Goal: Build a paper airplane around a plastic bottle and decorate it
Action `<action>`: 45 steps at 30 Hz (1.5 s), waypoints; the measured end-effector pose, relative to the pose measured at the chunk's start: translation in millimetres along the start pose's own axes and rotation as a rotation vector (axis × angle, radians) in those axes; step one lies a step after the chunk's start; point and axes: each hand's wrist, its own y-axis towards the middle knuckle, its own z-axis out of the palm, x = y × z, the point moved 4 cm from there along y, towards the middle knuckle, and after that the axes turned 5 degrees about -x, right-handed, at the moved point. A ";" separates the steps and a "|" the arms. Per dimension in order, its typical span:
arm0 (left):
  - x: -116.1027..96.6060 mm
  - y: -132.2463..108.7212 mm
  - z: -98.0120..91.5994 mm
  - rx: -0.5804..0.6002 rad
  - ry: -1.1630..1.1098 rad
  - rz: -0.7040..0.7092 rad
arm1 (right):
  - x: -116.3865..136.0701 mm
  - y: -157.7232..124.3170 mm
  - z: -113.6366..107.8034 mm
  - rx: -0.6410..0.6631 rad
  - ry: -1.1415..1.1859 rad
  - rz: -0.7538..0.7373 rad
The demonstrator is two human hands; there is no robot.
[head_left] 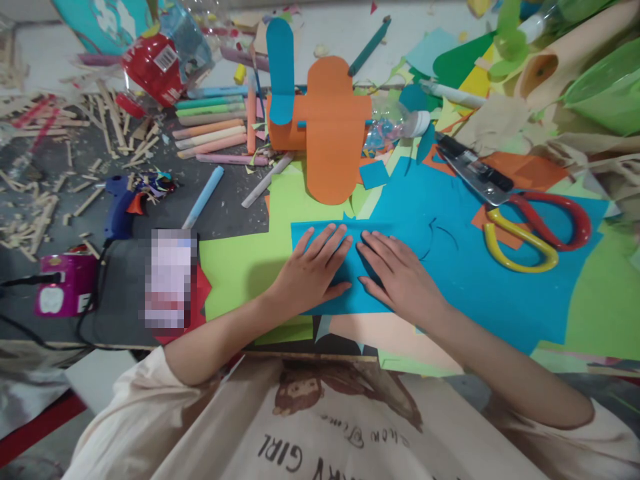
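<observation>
My left hand (313, 270) and my right hand (397, 270) both lie flat, fingers stretched out, side by side on a folded piece of blue paper (325, 233) near the table's front edge. The blue piece rests on a light green sheet (235, 267) and next to a larger blue sheet (475, 267). Neither hand grips anything; they press on the paper. An orange paper airplane with a blue propeller (325, 127) stands just behind the hands.
Scissors with red and yellow handles (520, 217) lie on the blue sheet to the right. A blue glue gun (120, 203), a pink box (65, 283), coloured sticks (210, 127) and wooden scraps (30, 220) sit left. A green bowl (610, 87) is far right.
</observation>
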 end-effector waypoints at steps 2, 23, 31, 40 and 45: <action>-0.5 -0.3 0.3 0.019 0.003 -0.005 | -0.3 -0.2 0.5 0.012 0.020 0.016; -7.9 -2.0 -5.4 0.008 0.029 -0.026 | 0.1 -1.2 -0.4 -0.003 0.021 -0.001; -3.7 -1.1 -2.2 -0.037 0.004 -0.028 | -0.1 0.5 1.0 0.029 0.023 0.015; 0.9 2.6 2.0 0.001 -0.069 -0.047 | -1.0 1.0 3.8 0.052 -0.010 0.028; 4.0 5.9 4.3 0.043 -0.117 -0.082 | -0.3 1.6 5.8 0.049 -0.025 -0.007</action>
